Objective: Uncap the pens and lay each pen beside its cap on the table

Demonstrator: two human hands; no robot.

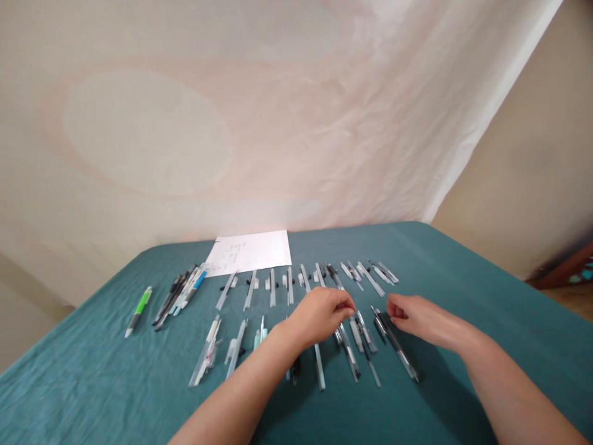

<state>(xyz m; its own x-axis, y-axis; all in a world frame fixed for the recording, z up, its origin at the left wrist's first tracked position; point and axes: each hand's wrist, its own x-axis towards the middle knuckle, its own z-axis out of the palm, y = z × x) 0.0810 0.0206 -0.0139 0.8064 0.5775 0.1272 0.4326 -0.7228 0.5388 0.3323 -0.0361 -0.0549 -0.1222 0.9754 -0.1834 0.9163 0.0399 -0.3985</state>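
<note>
Many clear-barrelled pens lie in two rows on a teal cloth. My left hand hovers over the middle of the near row, fingers curled together in a pinch above a pen; what they hold is hidden. My right hand sits just to its right, fingers curled inward near the black-tipped pens, a small gap between the two hands. The far row of pens and small caps runs behind both hands.
A white sheet of paper lies at the table's back edge. A bundle of dark and blue pens and a single green pen rest at the left. A pale draped sheet hangs behind the table.
</note>
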